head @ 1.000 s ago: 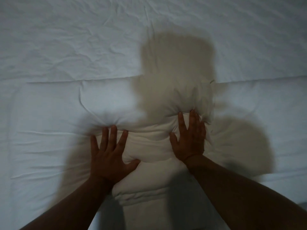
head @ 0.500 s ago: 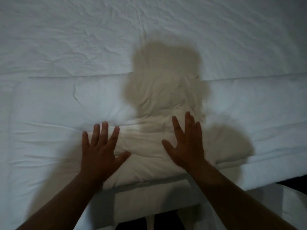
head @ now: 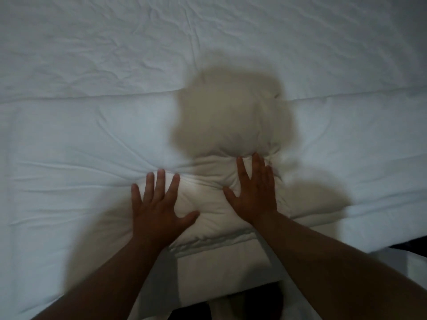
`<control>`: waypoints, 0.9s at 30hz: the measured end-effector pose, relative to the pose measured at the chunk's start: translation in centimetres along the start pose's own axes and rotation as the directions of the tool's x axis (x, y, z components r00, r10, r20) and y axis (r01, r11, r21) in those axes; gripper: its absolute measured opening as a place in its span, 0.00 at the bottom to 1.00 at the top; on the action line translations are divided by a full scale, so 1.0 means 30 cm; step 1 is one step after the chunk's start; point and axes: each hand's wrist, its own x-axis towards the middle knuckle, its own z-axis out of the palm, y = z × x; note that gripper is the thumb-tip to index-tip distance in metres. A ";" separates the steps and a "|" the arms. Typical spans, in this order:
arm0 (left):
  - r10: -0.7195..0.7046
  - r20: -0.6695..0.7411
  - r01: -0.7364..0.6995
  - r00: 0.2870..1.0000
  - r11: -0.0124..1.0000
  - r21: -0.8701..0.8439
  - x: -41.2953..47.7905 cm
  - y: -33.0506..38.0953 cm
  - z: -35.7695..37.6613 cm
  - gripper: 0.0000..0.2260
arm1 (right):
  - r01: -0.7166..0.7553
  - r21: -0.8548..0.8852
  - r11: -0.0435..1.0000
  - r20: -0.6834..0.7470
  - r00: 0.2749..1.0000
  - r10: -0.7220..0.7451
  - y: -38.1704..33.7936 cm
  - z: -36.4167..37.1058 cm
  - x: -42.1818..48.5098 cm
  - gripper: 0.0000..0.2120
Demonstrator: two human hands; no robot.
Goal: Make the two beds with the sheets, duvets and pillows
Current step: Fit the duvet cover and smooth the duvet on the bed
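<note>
**Duvet pressed flat at near edge of bed**

Both hands are laid flat on the duvet (head: 69,158). The duvet lies as a thick padded band across the bed from 9 to 3 o'clock, and its far edge is marked by a straight line just above centre. The left hand (head: 159,209) is set at 7 o'clock of centre. The right hand (head: 254,195) is placed near it at 5 o'clock. The fingers (head: 160,181) of both are spread straight and pressed into the padding; nothing is gripped. A puffed ridge is raised just ahead of the right fingertips.

Progress, as judged: the sheet (head: 115,42) is already spread over the mattress toward 12 o'clock, creased but covering. The duvet is on the bed but looks folded rather than drawn up, so smoothing or spreading is taken as the step in hand. No pillow is seen. No second bed is identified; a white cloth (head: 416,269) at 4 o'clock cannot be told. Duvet spreading, the pillows and the other bed are judged left to do.

Surface and room: the bedding is soft and white throughout. The bed side (head: 219,269) is seen below the duvet edge at 6 o'clock, with a strip of dark floor (head: 261,296) under it. The light is dim, and a head shadow (head: 231,107) is cast at centre. The frame is partly blurred.
</note>
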 end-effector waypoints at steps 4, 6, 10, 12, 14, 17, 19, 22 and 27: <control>-0.032 0.127 0.026 0.991 0.998 0.055 -0.045 0.012 -0.090 0.47 | -0.018 0.028 0.999 0.166 0.986 0.013 -0.008 -0.120 -0.034 0.41; -0.051 0.215 0.040 0.975 0.998 0.055 -0.083 0.027 -0.151 0.48 | -0.016 0.080 0.997 0.262 0.965 -0.005 -0.005 -0.209 -0.071 0.40; 0.047 0.336 0.024 0.941 0.979 -0.204 -0.160 0.163 -0.330 0.49 | -0.014 0.193 0.981 0.388 0.920 -0.063 0.054 -0.431 -0.199 0.31; 0.111 0.286 0.009 0.952 0.921 -0.389 -0.203 0.284 -0.459 0.43 | -0.002 0.225 0.974 0.323 0.944 -0.072 0.121 -0.565 -0.263 0.28; 0.129 0.218 -0.016 0.967 0.891 -0.454 -0.237 0.425 -0.585 0.37 | -0.047 0.239 0.970 0.273 0.962 -0.021 0.219 -0.717 -0.323 0.26; 0.201 0.158 -0.109 0.967 0.884 -0.454 -0.268 0.654 -0.728 0.48 | -0.117 0.291 0.949 0.141 0.987 0.078 0.407 -0.943 -0.427 0.24; 0.264 0.126 -0.193 0.956 0.892 -0.410 -0.289 0.813 -0.799 0.54 | -0.138 0.268 0.953 0.047 0.990 0.130 0.549 -1.082 -0.517 0.24; 0.345 0.065 -0.309 0.936 0.897 -0.316 -0.332 1.053 -0.899 0.56 | -0.207 0.164 0.965 0.003 0.978 0.209 0.762 -1.273 -0.681 0.25; 0.420 0.103 -0.401 0.902 0.901 -0.167 -0.346 1.367 -1.004 0.46 | -0.365 0.054 0.929 -0.086 0.926 0.368 1.062 -1.508 -0.931 0.30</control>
